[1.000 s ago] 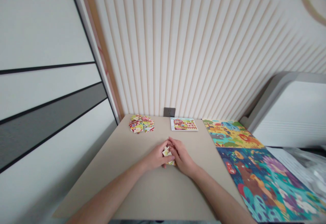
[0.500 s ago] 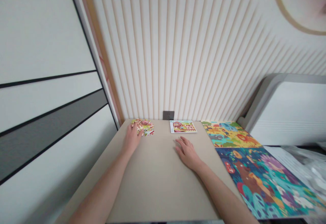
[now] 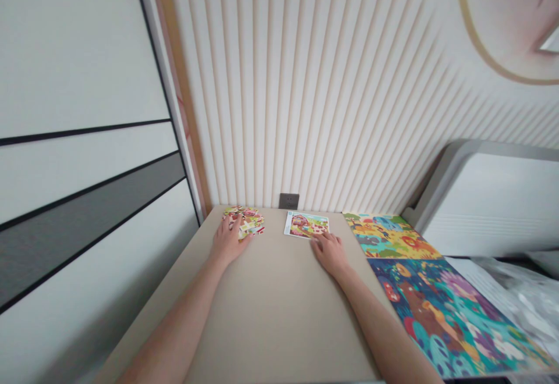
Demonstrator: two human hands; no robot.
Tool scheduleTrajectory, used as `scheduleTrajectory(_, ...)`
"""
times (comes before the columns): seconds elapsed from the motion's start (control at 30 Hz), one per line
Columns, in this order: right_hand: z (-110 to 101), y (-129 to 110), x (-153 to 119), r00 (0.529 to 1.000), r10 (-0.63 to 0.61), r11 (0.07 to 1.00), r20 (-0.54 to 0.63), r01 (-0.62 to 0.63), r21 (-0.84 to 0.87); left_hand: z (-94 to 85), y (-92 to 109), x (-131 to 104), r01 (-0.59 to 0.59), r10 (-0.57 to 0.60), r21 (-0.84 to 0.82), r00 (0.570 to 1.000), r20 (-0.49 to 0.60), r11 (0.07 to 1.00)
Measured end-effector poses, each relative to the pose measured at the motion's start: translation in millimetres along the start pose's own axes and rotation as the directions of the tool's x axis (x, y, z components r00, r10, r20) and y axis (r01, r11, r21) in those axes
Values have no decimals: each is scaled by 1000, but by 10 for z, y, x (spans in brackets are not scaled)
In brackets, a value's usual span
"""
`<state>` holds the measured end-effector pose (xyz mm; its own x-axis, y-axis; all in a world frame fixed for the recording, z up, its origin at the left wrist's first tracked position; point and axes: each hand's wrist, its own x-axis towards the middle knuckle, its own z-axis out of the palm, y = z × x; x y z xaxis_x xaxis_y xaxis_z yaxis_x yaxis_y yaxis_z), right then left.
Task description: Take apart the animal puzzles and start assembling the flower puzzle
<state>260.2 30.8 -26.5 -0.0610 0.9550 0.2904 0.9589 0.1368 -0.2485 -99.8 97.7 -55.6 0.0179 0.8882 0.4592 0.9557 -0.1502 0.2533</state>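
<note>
My left hand (image 3: 230, 242) lies palm down with its fingers spread over the near side of a heap of small, colourful jigsaw pieces (image 3: 248, 219). The fingertips touch the pieces, but none is lifted. My right hand (image 3: 332, 252) is at the lower right corner of a small picture card (image 3: 305, 223). Its thumb and index finger are on that corner, and the other fingers curl beside it. The card shows a red barn and lies flat, slightly turned, on the beige table (image 3: 271, 308).
At the table's right lie a yellow animal picture (image 3: 393, 235) and a larger dark blue forest picture (image 3: 454, 314). Clear plastic wrapping (image 3: 519, 291) lies farther right. A ribbed wall with a dark socket (image 3: 289, 201) stands behind; a white cabinet (image 3: 87, 215) stands left.
My right hand has moved forward onto the card's corner. The card has shifted left and nearer, turning a little. My left hand's fingers have spread wider over the pieces.
</note>
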Motion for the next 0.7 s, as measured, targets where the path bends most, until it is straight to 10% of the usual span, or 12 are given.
scheduleTrajectory(0.4, -116, 17, -170, 999, -38, 999, 15, 38, 11, -56, 40, -14, 17, -19, -31, 998, -65, 999)
scheduleTrajectory(0.53, -198, -70, -233, 999, 26, 1000, 31, -26, -11, -289, 236, -115, -156, 137, -237, 986, -95, 959)
scheduleTrajectory(0.7, -164, -198, -339, 998, -4, 996, -68, 10, 88, -488, 598, -342, -209, 349, -594, 928, 130, 777)
